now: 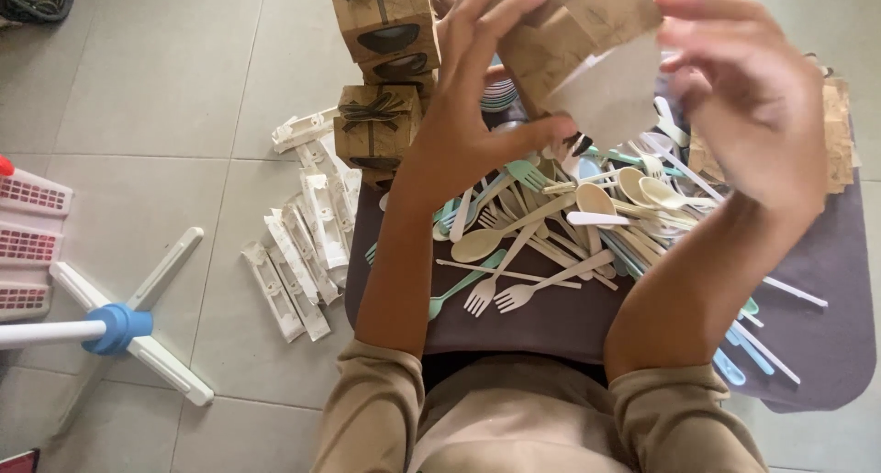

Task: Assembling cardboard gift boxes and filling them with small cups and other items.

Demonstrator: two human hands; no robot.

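Pale tiled floor [156, 88] lies all around. At far left stands a white cross-shaped stand [128, 322] with a blue hub; right of it, white plastic strips [307, 244] lie scattered, then finished brown gift boxes [381, 65] stacked up. Above the dark desk [826, 280] heaped with plastic cutlery [551, 225], the left hand [468, 115] pinches an unfolded brown box [578, 42], its grip closed on the box's left edge. The right hand [752, 106], blurred, fingers spread, sits just right of the box; I cannot tell whether it touches.
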